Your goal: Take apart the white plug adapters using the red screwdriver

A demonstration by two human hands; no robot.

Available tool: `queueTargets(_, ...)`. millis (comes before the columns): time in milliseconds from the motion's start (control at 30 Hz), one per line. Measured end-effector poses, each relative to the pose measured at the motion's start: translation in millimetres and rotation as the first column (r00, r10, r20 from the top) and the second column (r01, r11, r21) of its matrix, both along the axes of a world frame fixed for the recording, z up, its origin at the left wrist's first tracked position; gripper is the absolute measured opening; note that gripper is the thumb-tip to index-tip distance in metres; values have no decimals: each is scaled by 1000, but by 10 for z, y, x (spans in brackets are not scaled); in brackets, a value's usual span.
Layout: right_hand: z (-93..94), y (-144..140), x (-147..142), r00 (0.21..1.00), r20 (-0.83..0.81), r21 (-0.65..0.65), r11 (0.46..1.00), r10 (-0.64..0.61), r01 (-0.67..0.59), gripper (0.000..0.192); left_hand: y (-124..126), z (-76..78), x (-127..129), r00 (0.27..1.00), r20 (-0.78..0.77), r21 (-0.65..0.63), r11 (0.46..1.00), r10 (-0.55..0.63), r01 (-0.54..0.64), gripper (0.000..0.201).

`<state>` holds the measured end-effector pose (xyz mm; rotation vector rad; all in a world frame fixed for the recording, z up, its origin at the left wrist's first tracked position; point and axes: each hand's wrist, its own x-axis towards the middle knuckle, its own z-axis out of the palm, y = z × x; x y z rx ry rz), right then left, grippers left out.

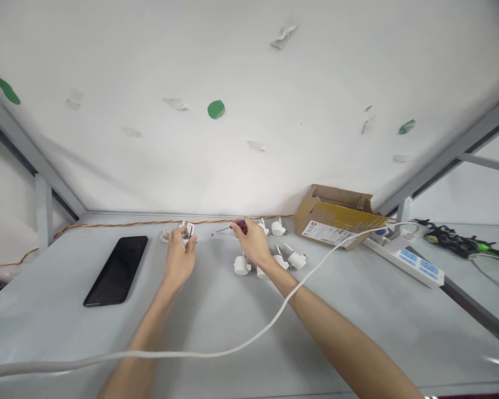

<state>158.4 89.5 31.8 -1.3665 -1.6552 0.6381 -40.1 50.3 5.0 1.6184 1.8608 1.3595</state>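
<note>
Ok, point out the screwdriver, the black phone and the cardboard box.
screwdriver (pixel 228 226): head view, on its thin metal shaft, just left of the right hand (pixel 251 244) that grips the handle.
black phone (pixel 117 270): head view, on the middle of its dark screen.
cardboard box (pixel 336 217): head view, on its brown side wall.

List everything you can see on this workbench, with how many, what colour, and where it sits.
white plug piece: one, white, far middle of the table, held in the left hand
screwdriver: one, dark red handle and thin metal shaft, in the right hand, tip pointing left
loose white plugs: about six, white, clustered around the right hand
phone: one, black, flat on the left of the table
cardboard box: one, brown, open, back right
power strip: one, white with blue labels, right side
white cable: one, running from the near left edge to the power strip
twisted wire: one, red and yellow, along the back edge
table: one, pale grey
left hand: one
right hand: one
</note>
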Motion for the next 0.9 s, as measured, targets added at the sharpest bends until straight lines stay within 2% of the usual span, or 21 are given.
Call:
queueTargets(100, -19, 33, -15, 999, 7, -11, 999, 43, -42, 26, 3, 1, 12, 998, 55, 15, 1000, -5, 4, 30)
queueTargets(167, -22, 35, -32, 997, 9, -21, 997, 74, -74, 26, -4, 18, 23, 978, 210, -23, 1000, -9, 14, 32)
queueTargets(200, -17, 25, -40, 997, 6, -24, 997, 80, -80, 26, -11, 34, 28, 943, 332, -58, 997, -20, 42, 32)
queueTargets(233, -6, 7, -46, 997, -2, -27, 996, 81, -81, 26, -19, 53, 33, 880, 474, -88, 992, -36, 88, 32)
queueTargets(267, 10, -20, -49, 997, -14, -28, 996, 79, -80, 26, -28, 76, 35, 786, 616, -104, 984, -53, 147, 32)
queueTargets(333, 58, -97, -44, 995, -60, -32, 996, 78, -80, 26, -47, 125, 31, 553, 830, -85, 964, -72, 253, 28)
queueTargets(400, 116, -194, -26, 986, -140, -32, 995, 87, -92, 27, -62, 172, 17, 361, 930, -50, 947, -73, 319, 24)
queueTargets(500, 208, -345, 11, 954, -288, -15, 995, 88, -96, 28, -83, 229, -1, 218, 973, -15, 925, -74, 380, 19)
queueTargets(600, 302, -478, 34, 899, -415, 20, 990, 138, -142, 26, -112, 276, 6, 130, 985, 46, 897, -114, 439, 19)
queueTargets(700, 395, -581, 37, 876, -448, 34, 982, 180, -185, 24, -151, 318, 25, 61, 988, 92, 860, -141, 502, 20)
queueTargets(900, 489, -694, 9, 869, -433, 50, 969, 240, -243, 23, -210, 355, 41, 46, 993, 62, 808, -109, 586, 23)
